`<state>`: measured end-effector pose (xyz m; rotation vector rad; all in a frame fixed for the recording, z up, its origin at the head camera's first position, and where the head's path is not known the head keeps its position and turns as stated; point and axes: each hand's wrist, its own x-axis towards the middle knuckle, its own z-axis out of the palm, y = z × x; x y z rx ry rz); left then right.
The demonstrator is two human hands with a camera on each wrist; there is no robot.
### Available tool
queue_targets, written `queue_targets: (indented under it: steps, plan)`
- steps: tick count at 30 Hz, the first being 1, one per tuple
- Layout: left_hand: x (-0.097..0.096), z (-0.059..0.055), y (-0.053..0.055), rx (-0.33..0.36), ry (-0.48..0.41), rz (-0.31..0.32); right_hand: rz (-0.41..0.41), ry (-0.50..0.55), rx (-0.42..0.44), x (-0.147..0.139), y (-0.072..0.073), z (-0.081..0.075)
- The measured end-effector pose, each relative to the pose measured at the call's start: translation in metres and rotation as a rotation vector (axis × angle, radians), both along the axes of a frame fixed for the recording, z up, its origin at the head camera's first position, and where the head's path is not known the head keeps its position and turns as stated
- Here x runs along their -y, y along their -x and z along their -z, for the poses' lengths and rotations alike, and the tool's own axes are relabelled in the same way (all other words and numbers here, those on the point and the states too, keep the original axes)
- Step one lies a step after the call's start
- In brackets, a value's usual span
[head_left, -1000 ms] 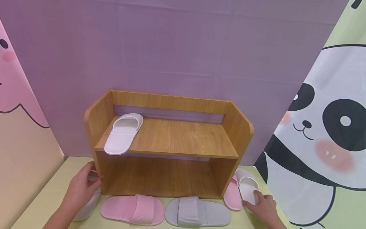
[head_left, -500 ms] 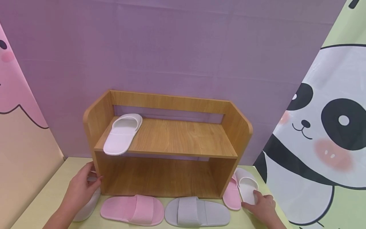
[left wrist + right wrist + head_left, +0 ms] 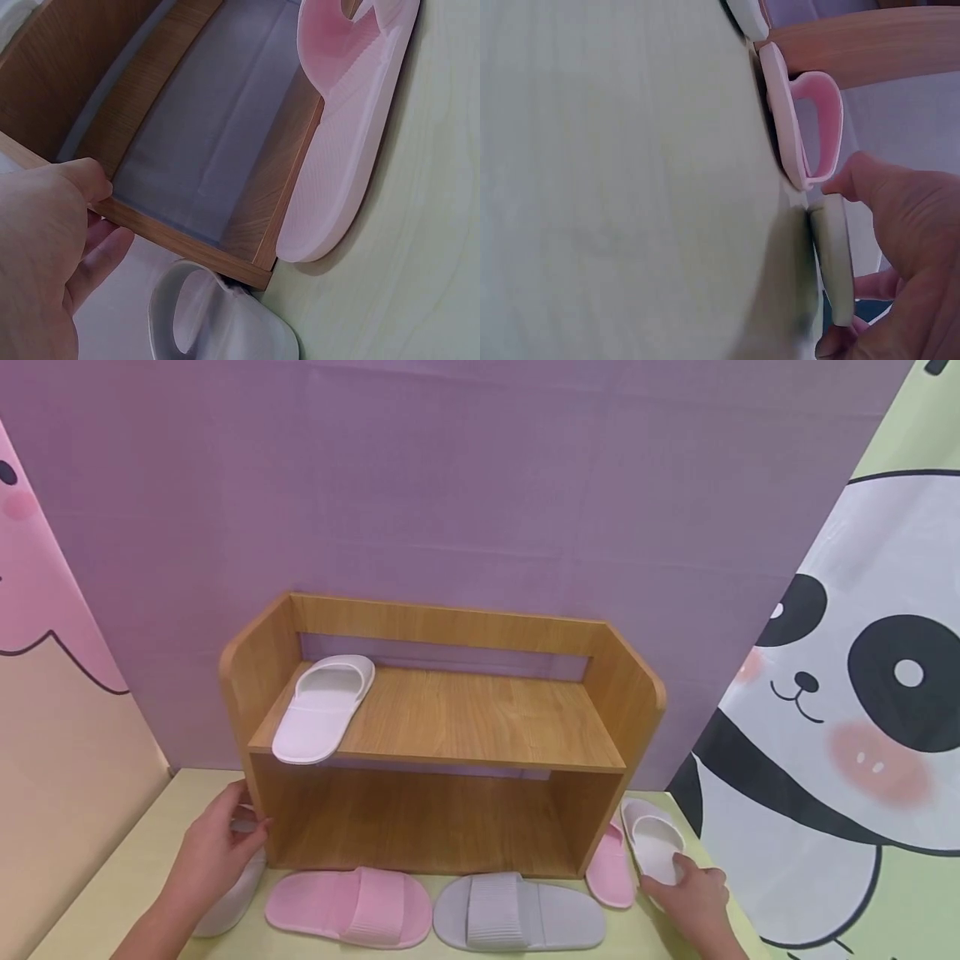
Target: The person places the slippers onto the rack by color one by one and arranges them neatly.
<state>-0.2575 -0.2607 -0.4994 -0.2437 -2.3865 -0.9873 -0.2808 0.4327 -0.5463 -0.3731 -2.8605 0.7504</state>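
A two-tier wooden shoe rack [image 3: 480, 718] stands in the middle of the head view. My left hand [image 3: 213, 847] grips the front edge of its left side panel [image 3: 172, 238], thumb on the inner side and fingers outside. Beyond the rack's right side, my right hand [image 3: 693, 897] pinches the heel end of a white slipper [image 3: 657, 850] between thumb and fingers. In the right wrist view that slipper's sole [image 3: 834, 255] stands close over the table, its shadow beside it. A pink slipper [image 3: 609, 870] lies between it and the rack.
Another white slipper [image 3: 318, 718] rests on the upper shelf, at its left end. In front of the rack lie a pink slipper [image 3: 307, 902] and a grey slipper [image 3: 562, 917]. A pale slipper [image 3: 232, 902] sits by the left hand. Printed panda fabric [image 3: 900, 693] hangs at right.
The white slipper in my right hand has shifted slightly right, widening its gap from the pink slipper beside it. My left hand keeps its hold on the rack.
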Motion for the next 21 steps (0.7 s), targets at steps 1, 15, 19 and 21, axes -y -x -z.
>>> queue_targets:
  steps: [1,15,19,21]
  plan:
    - [0.000,0.000,0.000,0.003,-0.001,0.001,0.002,0.002,-0.013,0.001,0.000,-0.001]
    - [0.001,-0.001,0.000,0.029,0.000,0.001,0.067,0.047,-0.319,0.021,-0.004,-0.014]
    - [0.001,-0.001,0.000,0.029,0.006,-0.003,0.071,0.066,-0.382,0.027,-0.007,-0.022]
    - [0.001,-0.001,0.000,0.028,0.009,-0.004,0.075,0.069,-0.394,0.030,-0.007,-0.026]
